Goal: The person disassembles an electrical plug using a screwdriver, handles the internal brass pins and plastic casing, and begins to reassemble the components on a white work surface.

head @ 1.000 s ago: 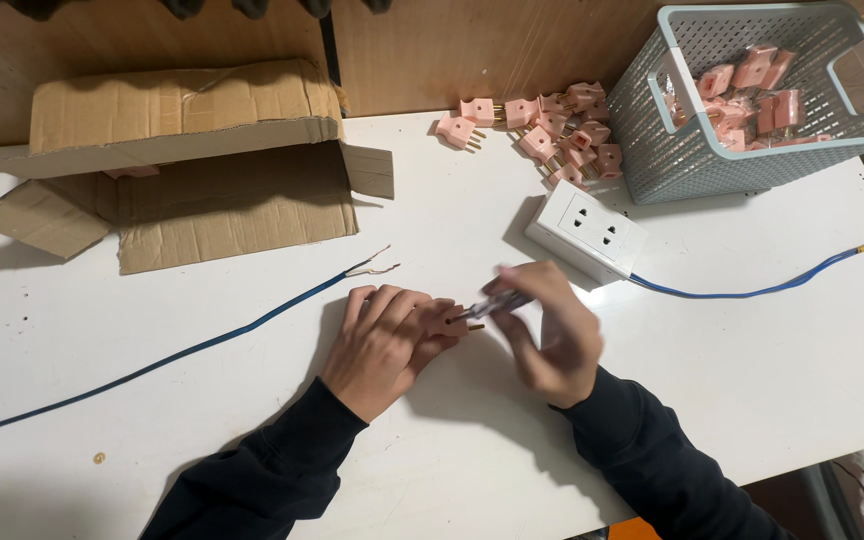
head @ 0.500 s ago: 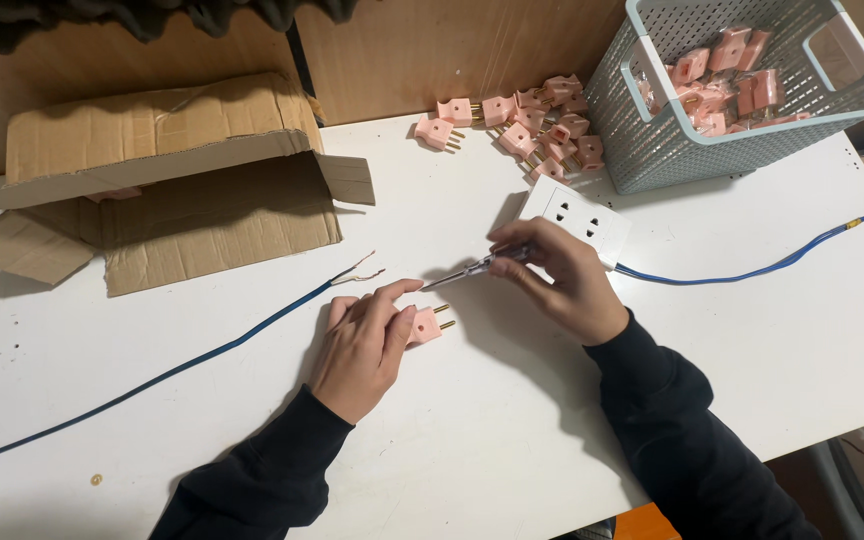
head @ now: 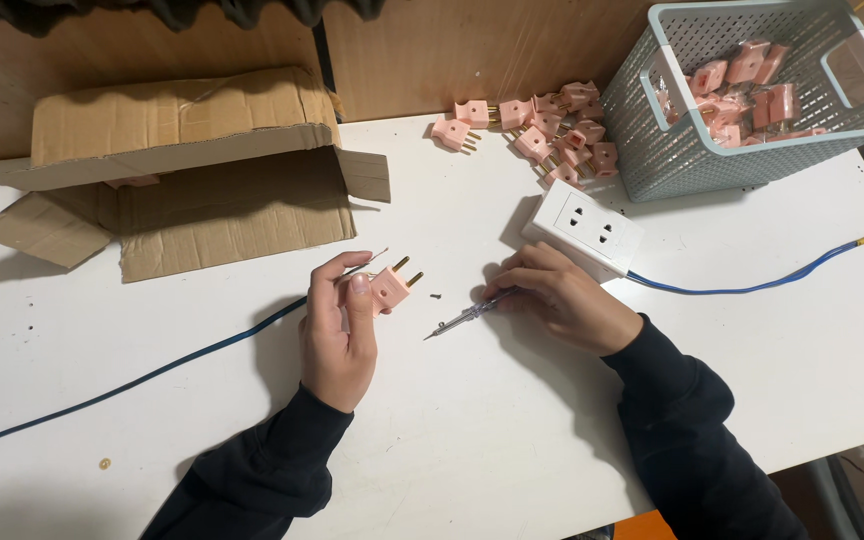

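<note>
My left hand (head: 337, 330) pinches a pink plug (head: 390, 287) above the tabletop (head: 472, 440), its blue cable (head: 152, 372) trailing left; my right hand (head: 562, 300) grasps a screwdriver (head: 464, 318) lying low. A tiny screw (head: 435, 296) sits loose between them, so I judge this plug unfinished, with a pile of plugs (head: 552, 135) waiting beside the basket (head: 667, 160).

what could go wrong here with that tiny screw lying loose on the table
The small dark screw lies loose on the white table between the pink plug in the left hand and the screwdriver under the right hand; a sleeve might brush it away. The blue wire trails to the table edge and might snag.
</note>
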